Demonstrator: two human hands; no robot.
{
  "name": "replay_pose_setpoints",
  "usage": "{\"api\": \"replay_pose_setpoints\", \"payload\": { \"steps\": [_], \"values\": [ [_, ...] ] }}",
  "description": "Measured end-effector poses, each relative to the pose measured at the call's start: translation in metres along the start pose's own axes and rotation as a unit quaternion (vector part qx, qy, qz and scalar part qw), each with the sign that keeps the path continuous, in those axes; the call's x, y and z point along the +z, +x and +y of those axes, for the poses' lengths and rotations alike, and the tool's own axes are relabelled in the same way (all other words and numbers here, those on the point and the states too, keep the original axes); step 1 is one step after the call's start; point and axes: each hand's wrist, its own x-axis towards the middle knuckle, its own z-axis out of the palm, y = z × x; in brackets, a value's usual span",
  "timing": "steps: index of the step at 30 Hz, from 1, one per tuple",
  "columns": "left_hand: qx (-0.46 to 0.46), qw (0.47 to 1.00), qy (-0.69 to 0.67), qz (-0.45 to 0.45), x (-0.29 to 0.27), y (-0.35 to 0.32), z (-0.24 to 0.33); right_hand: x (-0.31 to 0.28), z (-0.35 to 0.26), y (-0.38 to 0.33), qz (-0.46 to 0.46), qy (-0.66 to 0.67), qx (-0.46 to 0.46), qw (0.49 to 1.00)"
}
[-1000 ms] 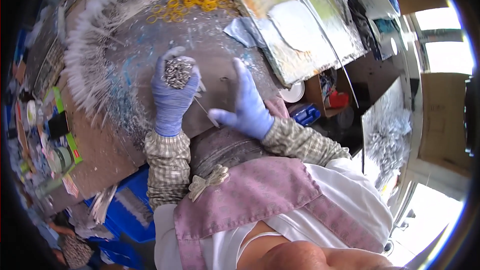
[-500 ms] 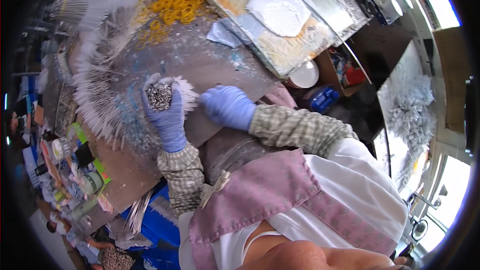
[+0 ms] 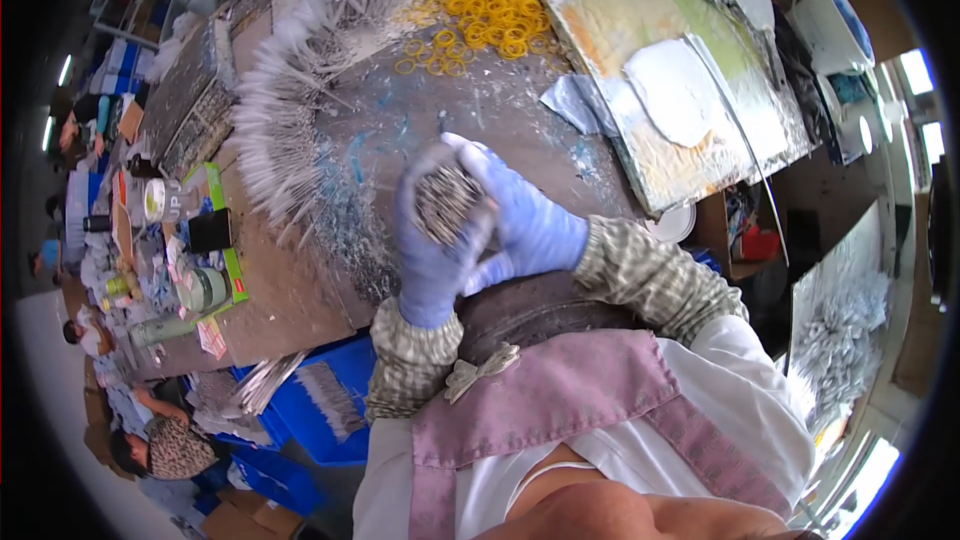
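Note:
A tight round bundle of thin sticks with silvery metal ends point(image 3: 445, 202) is clasped between my gloved hands, ends facing up and slightly blurred. My left hand point(image 3: 425, 265) wraps round its left and near side. Against its right and far side presses my right hand point(image 3: 528, 208), fingers together. The lower part of the bundle is hidden by the hands. Both hands are over the near part of the stained table point(image 3: 480, 105). Left of them, a long curved row of translucent white sticks point(image 3: 275, 130) lies fanned out. Yellow rubber bands point(image 3: 500, 20) are heaped beyond.
At the far right rests a film-covered board point(image 3: 740, 50) with a white patch point(image 3: 672, 90) and a thin rod. A black phone point(image 3: 210, 231) and a jar point(image 3: 203, 290) stand at left. Below are a blue bin point(image 3: 350, 380) and another person point(image 3: 180, 445).
My right hand has come from the right, apart from the bundle, to close against it. My left hand has turned the bundle. The whole view has shifted, with the table appearing further right.

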Motion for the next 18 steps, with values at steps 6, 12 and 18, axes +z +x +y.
{"api": "replay_pose_setpoints", "payload": {
  "steps": [6,12,18],
  "values": [
    [0.023,0.988,0.077,-0.132,-0.011,-0.012,-0.089,-0.012,0.045,-0.03,-0.124,-0.036,0.124,0.984],
    [0.148,0.966,0.167,-0.132,-0.013,-0.013,-0.056,-0.028,0.005,-0.019,-0.049,-0.093,0.041,0.994],
    [0.144,0.954,0.232,-0.124,-0.016,-0.005,-0.063,-0.023,0.038,-0.048,-0.145,-0.174,0.072,0.971]
  ]
}}
